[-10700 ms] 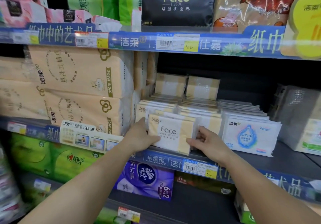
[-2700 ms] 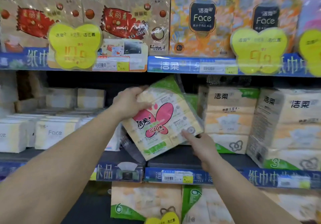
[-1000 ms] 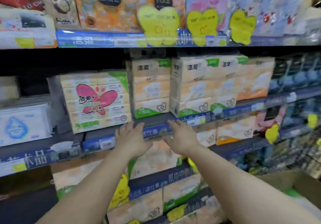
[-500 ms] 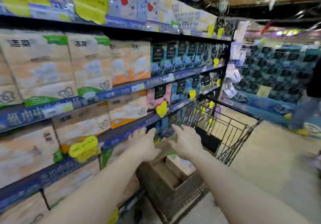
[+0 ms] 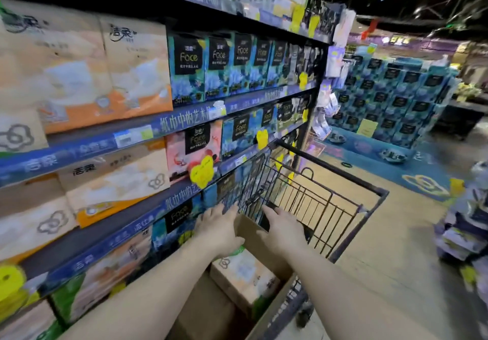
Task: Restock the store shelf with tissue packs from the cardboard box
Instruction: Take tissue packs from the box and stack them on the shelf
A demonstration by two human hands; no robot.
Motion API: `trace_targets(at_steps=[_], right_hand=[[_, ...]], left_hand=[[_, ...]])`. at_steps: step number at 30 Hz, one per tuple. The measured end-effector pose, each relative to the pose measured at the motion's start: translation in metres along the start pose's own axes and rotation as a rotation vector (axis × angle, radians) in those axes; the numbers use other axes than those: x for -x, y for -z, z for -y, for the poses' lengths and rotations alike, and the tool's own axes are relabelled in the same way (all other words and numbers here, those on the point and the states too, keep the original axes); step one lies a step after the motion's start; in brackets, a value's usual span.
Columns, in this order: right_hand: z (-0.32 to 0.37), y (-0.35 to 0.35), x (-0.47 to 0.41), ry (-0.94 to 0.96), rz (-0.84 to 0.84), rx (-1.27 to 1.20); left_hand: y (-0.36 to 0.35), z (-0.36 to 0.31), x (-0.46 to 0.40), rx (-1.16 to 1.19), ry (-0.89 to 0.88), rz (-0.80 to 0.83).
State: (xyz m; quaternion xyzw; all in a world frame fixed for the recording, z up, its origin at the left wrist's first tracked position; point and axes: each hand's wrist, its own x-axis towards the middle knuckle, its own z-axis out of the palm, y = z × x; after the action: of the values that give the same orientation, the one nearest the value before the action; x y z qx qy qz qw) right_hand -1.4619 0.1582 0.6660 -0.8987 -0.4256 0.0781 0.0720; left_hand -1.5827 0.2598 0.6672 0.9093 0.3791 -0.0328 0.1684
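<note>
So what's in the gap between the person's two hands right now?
In the head view, an upright flap of the cardboard box stands between the left hand and the right hand. A tissue pack lies in the box below.

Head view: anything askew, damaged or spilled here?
Nothing stands out. Shelf packs sit in straight rows. The cardboard box is open with one tissue pack lying inside, next to the wire cart. Left hand and right hand hold nothing. The frame is blurred.
</note>
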Motion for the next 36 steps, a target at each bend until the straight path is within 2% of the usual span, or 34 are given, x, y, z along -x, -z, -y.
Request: trace_targets(at_steps=[3, 8, 13, 16, 19, 21, 23, 25, 29, 30, 33, 35, 36], right_hand=[[-0.001, -0.019, -0.047, 0.014, 0.061, -0.004], [-0.025, -0.061, -0.109, -0.014, 0.191, 0.001], [-0.063, -0.120, -0.177, -0.049, 0.394, 0.021], [-0.087, -0.168, -0.210, -0.031, 0.490, 0.016], [-0.114, -0.226, -0.242, 0.034, 0.664, 0.048], [-0.130, -0.259, -0.261, 0.013, 0.732, 0.040], [-0.138, -0.284, -0.275, -0.012, 0.770, -0.016], [-0.142, -0.310, -0.280, -0.028, 0.815, -0.073], [-0.146, -0.347, -0.278, -0.081, 0.786, -0.078], [-0.147, -0.353, -0.279, -0.072, 0.779, -0.078], [-0.147, -0.363, -0.281, -0.014, 0.861, -0.036], [-0.148, -0.373, -0.279, -0.102, 0.941, -0.086], [-0.146, -0.373, -0.278, -0.136, 0.984, -0.112]], left_hand=[[-0.012, 0.014, -0.045, 0.025, 0.014, 0.032], [-0.052, 0.046, -0.096, 0.130, 0.107, 0.211], [-0.116, 0.069, -0.137, 0.256, 0.231, 0.298], [-0.162, 0.071, -0.156, 0.351, 0.374, 0.331], [-0.210, 0.064, -0.175, 0.461, 0.473, 0.330], [-0.245, 0.053, -0.190, 0.608, 0.545, 0.347], [-0.277, 0.042, -0.204, 0.816, 0.719, 0.380], [-0.310, 0.034, -0.212, 0.927, 0.813, 0.406], [-0.346, 0.022, -0.228, 1.219, 1.021, 0.295], [-0.354, 0.022, -0.231, 1.281, 1.024, 0.284], [-0.370, 0.027, -0.237, 1.242, 1.140, 0.220], [-0.369, 0.032, -0.235, 1.348, 1.178, 0.229], [-0.369, 0.035, -0.232, 1.318, 1.180, 0.211]])
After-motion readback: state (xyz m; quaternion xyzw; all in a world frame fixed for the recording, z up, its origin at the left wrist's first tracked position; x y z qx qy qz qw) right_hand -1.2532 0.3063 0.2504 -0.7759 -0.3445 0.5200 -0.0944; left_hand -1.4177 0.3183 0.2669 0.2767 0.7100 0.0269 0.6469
